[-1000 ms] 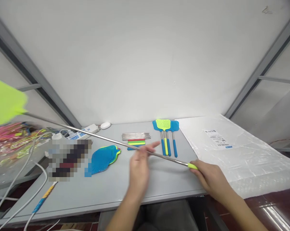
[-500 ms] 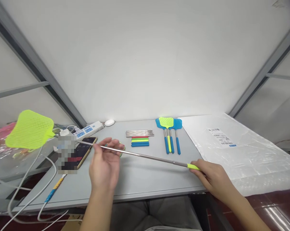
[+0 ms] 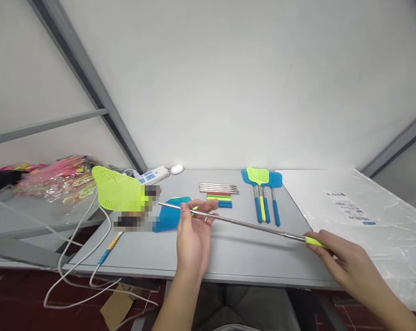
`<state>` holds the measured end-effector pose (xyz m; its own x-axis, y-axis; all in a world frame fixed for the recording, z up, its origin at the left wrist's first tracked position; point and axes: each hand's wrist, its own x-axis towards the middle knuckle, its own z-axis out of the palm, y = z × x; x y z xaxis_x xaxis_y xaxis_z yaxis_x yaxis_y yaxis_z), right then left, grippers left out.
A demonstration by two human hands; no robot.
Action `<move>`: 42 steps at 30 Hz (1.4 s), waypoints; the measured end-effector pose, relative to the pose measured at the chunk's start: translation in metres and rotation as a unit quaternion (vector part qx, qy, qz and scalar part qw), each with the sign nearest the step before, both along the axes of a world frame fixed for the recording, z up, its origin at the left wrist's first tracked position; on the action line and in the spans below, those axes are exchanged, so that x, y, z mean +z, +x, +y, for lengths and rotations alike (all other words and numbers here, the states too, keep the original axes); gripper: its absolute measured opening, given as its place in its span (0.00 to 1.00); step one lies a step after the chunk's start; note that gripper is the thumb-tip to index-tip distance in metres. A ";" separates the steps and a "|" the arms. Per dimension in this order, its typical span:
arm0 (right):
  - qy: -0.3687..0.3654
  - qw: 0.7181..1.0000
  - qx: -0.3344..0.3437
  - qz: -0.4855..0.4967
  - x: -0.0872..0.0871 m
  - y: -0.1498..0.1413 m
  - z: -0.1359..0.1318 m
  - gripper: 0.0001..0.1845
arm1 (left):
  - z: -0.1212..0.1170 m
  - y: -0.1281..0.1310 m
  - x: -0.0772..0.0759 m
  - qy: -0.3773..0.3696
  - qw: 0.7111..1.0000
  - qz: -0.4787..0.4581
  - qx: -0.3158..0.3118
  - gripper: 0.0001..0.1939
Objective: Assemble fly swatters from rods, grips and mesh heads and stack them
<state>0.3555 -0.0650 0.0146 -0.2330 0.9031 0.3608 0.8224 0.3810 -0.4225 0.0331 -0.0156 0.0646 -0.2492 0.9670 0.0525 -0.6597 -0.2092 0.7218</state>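
Note:
A yellow-green fly swatter [image 3: 249, 225] with a long, drawn-out metal rod lies slantwise across my view above the table. My right hand [image 3: 345, 255] is closed around its yellow-green handle. Palm up, my left hand [image 3: 196, 243] supports the rod loosely, thumb against it and fingers stretched beneath. The swatter's mesh head [image 3: 114, 188] hangs at the left, partly pixelated. Behind my left hand lie blue swatter heads [image 3: 168, 216] with a bit of green. Farther back are several bare metal rods [image 3: 218, 187] and a row of coloured handle sleeves [image 3: 219, 200].
Several short fly swatters [image 3: 275, 211], blue and yellow-green, lie together at the back. A white plastic package [image 3: 318, 193] with a label covers the table's right side. At the left are a power strip [image 3: 156, 175], a white mouse-like object [image 3: 177, 169], cables [image 3: 61, 257] and bagged pink items [image 3: 63, 177].
The view has shifted, so the table appears farther right. The swatter's head has turned and looks narrower. Blue swatter heads previously behind my left hand now show. Both hands remain at the swatter.

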 end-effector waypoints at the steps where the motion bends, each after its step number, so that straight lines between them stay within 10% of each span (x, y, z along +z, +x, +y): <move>1: -0.001 1.000 0.005 0.002 -0.001 0.004 -0.001 0.09 | -0.002 -0.003 0.000 0.008 1.000 0.014 -0.012 0.19; 8: -0.005 0.999 0.032 -0.003 -0.011 0.017 -0.003 0.09 | 0.011 -0.055 0.004 -0.023 0.985 -0.121 0.121 0.21; 15: -0.022 1.000 0.015 0.007 -0.013 -0.003 0.005 0.12 | 0.012 -0.030 0.005 -0.005 0.980 -0.093 0.179 0.11; 23: -0.034 0.997 0.062 0.007 -0.001 -0.008 0.003 0.12 | 0.010 -0.065 0.011 -0.014 0.971 -0.132 0.201 0.17; 34: -0.032 0.995 0.077 0.056 0.028 -0.104 0.002 0.15 | -0.018 0.061 -0.009 -0.045 0.993 -0.009 0.108 0.22; 42: -0.083 0.992 0.052 0.083 0.048 -0.125 -0.001 0.16 | -0.016 0.057 0.002 -0.034 0.993 -0.009 0.112 0.20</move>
<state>0.2302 -0.0657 0.0625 -0.2782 0.9271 0.2510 0.6966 0.3747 -0.6119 0.0899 -0.0315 0.0663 -0.4583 0.8886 -0.0175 -0.6156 -0.3032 0.7274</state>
